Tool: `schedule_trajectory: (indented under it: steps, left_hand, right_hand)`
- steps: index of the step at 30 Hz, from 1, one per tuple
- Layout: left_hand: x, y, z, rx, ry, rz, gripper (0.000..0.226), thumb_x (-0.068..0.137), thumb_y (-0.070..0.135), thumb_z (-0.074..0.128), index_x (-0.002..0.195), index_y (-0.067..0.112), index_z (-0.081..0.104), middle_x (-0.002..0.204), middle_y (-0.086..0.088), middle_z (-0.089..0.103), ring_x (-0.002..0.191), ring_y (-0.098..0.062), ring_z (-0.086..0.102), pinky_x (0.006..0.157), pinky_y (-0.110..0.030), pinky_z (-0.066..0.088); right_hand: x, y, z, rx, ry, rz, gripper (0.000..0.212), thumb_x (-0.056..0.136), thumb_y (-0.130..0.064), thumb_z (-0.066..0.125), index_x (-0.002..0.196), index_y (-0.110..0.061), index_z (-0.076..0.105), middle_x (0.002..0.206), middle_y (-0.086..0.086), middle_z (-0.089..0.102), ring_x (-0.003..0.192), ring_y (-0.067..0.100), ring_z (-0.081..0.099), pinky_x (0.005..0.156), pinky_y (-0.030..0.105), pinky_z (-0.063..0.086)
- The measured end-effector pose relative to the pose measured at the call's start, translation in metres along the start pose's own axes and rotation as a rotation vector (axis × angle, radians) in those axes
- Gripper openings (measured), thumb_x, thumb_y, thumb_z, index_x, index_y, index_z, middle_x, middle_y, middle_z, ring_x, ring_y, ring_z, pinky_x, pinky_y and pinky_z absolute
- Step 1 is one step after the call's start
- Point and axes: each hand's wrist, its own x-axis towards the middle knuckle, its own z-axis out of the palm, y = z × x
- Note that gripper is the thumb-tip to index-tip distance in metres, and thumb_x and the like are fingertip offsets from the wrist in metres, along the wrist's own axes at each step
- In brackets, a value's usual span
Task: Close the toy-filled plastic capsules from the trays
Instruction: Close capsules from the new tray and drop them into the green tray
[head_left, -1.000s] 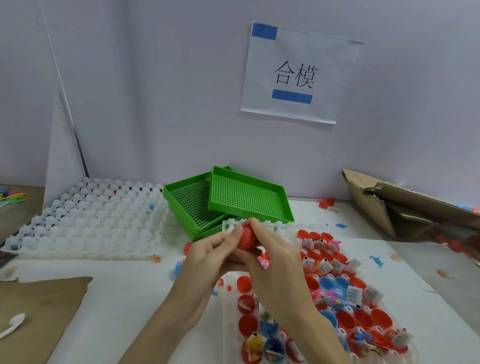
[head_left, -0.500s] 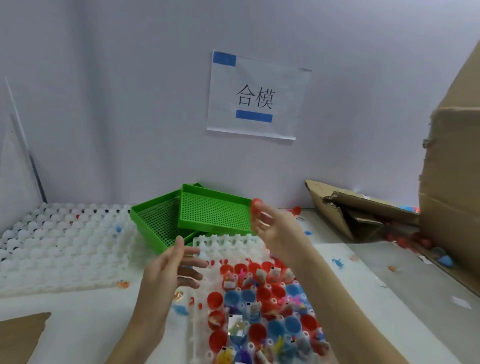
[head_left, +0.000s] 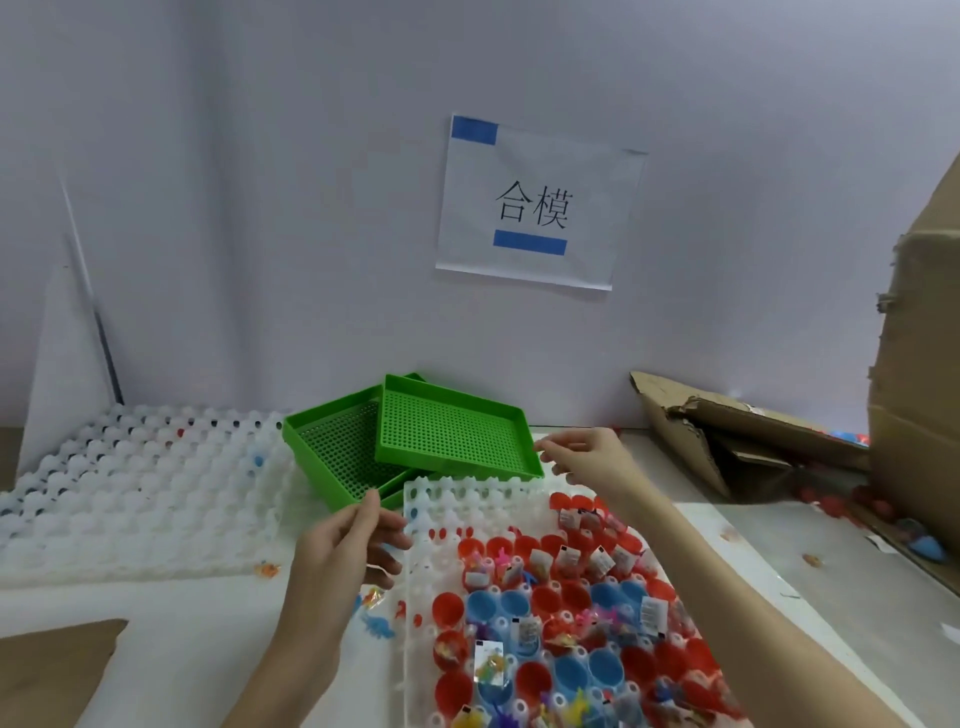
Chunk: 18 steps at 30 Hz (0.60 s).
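- Hands first: the left hand (head_left: 345, 545) hovers just left of the capsule tray (head_left: 431, 525), fingers loosely extended toward the tray's left edge, thumb up; it holds nothing, and whether the fingertips touch the tray rim cannot be told.
- Right hand (head_left: 592, 460) reaches over the far end of the capsule tray, near the right corner of the green mesh trays (head_left: 447, 436); its fingers are spread and relaxed, released, with nothing between them.
- Capsule tray: a white dimpled tray lying on the tabletop (head_left: 182, 649), its far rows bare, the rest filled with open capsule halves (head_left: 566, 608), red and blue, many carrying small toys and paper slips.
- Left of the capsule tray lies another white dimpled tray (head_left: 130, 493), mostly bare cells.
- Behind the capsule tray, the two green mesh trays sit stacked askew, the upper one tilted on the lower.
- Small toy figures (head_left: 379, 626) lie loose on the tabletop just left of the capsule tray, below the left hand.
- Right of the capsule tray stand a torn cardboard box (head_left: 727, 436) and a tall cardboard wall (head_left: 919, 364); red and blue capsules (head_left: 924, 545) lie on the tabletop at their foot.
- Above the capsule tray, on the wall, hangs a paper sign (head_left: 535, 208) with two characters and blue tape strips.
- Brown cardboard sheet (head_left: 47, 670) lies far left of the capsule tray, at the near edge.
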Motion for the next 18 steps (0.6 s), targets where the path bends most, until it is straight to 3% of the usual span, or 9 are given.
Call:
schedule_trajectory:
  steps: [4, 8, 12, 15, 18]
  left_hand:
    - [-0.002, -0.002, 0.002, 0.036, -0.014, -0.012, 0.040, 0.107, 0.027, 0.055, 0.088, -0.002, 0.074, 0.077, -0.017, 0.074, 0.058, -0.018, 0.063, 0.054, -0.029, 0.052]
    - [-0.003, -0.002, 0.002, 0.055, 0.001, -0.024, 0.040, 0.107, 0.028, 0.055, 0.086, 0.000, 0.075, 0.077, -0.015, 0.074, 0.057, -0.018, 0.063, 0.055, -0.028, 0.052]
    - [-0.004, -0.002, 0.001, 0.086, -0.021, -0.031, 0.031, 0.103, 0.024, 0.062, 0.086, 0.003, 0.076, 0.079, -0.013, 0.075, 0.064, -0.020, 0.063, 0.057, -0.028, 0.053]
    - [-0.009, 0.002, 0.003, 0.218, -0.101, 0.084, 0.004, 0.096, 0.017, 0.073, 0.094, 0.015, 0.077, 0.088, -0.002, 0.076, 0.077, -0.015, 0.068, 0.067, -0.024, 0.056]
    - [-0.015, 0.002, 0.008, 0.346, -0.246, 0.175, 0.026, 0.089, 0.019, 0.082, 0.111, 0.027, 0.072, 0.105, 0.008, 0.072, 0.095, -0.008, 0.069, 0.084, -0.022, 0.057]
  right_hand:
    - [-0.028, -0.021, 0.033, -0.287, -0.245, -0.238, 0.010, 0.094, -0.030, 0.074, 0.097, -0.025, 0.082, 0.085, -0.008, 0.077, 0.065, -0.003, 0.062, 0.061, 0.013, 0.048]
    - [-0.040, -0.033, 0.057, -0.573, -0.458, -0.329, 0.010, 0.091, -0.022, 0.078, 0.099, -0.021, 0.083, 0.085, -0.012, 0.073, 0.069, -0.004, 0.061, 0.063, 0.010, 0.047]
    - [-0.041, -0.037, 0.066, -0.674, -0.450, -0.331, 0.011, 0.092, -0.017, 0.076, 0.101, -0.014, 0.082, 0.092, 0.000, 0.077, 0.069, -0.001, 0.059, 0.058, 0.006, 0.040]
    - [-0.039, -0.046, 0.062, -0.676, -0.420, -0.332, 0.011, 0.093, -0.015, 0.073, 0.099, -0.014, 0.082, 0.095, -0.001, 0.078, 0.072, 0.001, 0.060, 0.062, 0.006, 0.041]
    - [-0.035, -0.057, 0.051, -0.631, -0.352, -0.327, 0.009, 0.092, -0.019, 0.073, 0.094, -0.017, 0.082, 0.087, -0.008, 0.076, 0.070, -0.004, 0.058, 0.061, 0.005, 0.043]
